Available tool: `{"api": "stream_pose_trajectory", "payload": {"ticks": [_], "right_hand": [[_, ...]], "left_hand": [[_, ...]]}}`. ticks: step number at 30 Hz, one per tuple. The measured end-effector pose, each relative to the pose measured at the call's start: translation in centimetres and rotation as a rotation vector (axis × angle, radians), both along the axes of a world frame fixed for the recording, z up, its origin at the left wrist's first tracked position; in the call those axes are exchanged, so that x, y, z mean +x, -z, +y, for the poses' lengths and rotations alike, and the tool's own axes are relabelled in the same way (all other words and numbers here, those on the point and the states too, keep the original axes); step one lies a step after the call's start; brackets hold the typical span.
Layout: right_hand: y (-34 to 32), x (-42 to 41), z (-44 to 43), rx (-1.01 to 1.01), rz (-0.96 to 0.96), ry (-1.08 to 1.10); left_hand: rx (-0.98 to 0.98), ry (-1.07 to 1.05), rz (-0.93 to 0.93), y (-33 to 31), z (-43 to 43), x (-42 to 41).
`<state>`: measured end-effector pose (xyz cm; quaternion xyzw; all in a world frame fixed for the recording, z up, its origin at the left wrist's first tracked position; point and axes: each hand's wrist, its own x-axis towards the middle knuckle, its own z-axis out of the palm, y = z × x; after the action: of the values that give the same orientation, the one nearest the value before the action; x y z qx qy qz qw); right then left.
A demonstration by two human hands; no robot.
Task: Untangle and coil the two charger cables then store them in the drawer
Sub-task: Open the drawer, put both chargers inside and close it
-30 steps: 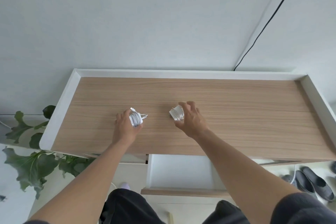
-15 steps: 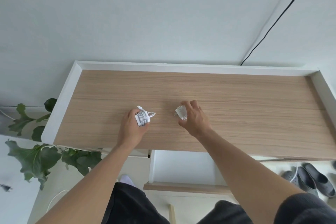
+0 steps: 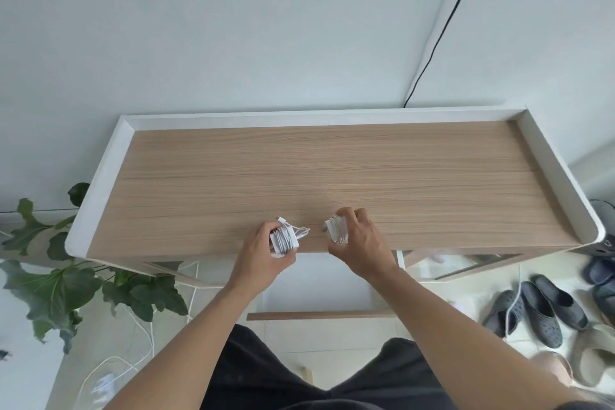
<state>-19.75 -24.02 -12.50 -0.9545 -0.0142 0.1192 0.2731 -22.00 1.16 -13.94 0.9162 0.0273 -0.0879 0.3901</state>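
Two white charger cables are wound into small coils. My left hand (image 3: 261, 256) grips the left coil (image 3: 285, 239), with its plug ends sticking out to the upper right. My right hand (image 3: 361, 244) holds the right coil (image 3: 336, 229) by the fingertips. Both coils hover at the front edge of the wooden table top (image 3: 332, 173). Below my hands the white drawer (image 3: 319, 296) is pulled open, its wooden front (image 3: 316, 314) nearest me. Its inside is mostly hidden by my arms.
The table has a raised white rim (image 3: 100, 176) on three sides. A leafy plant (image 3: 66, 286) stands to the left, with a white cord (image 3: 133, 353) on the floor. Several dark slippers (image 3: 545, 313) lie at the right. A black cable (image 3: 442, 30) runs up the wall.
Both hands have drawn the coils back from the middle of the table to its front edge, above the open drawer. The view has tilted down.
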Motion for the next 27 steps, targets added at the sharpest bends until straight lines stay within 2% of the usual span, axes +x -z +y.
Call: {"api": "stream_pose_trajectory", "payload": {"ticks": [6, 12, 20, 27], "right_hand": [[0.9, -4.4, -2.3, 0.044, -0.002, 0.025], [2.2, -7.8, -4.0, 0.006, -0.006, -0.02], [5.3, -8.9, -5.6, -0.057, 0.228, 0.082], [8.1, -6.7, -4.4, -0.089, 0.363, 0.145]], "left_hand": [[0.06, 0.144, 0.121, 0.0, -2.5, -2.9], [0.084, 0.269, 0.219, 1.4, -3.8, -4.5], [0.209, 0.207, 0.284, 5.0, -4.3, -4.7], [0.237, 0.107, 0.338, 7.6, -5.2, -3.3]]}}
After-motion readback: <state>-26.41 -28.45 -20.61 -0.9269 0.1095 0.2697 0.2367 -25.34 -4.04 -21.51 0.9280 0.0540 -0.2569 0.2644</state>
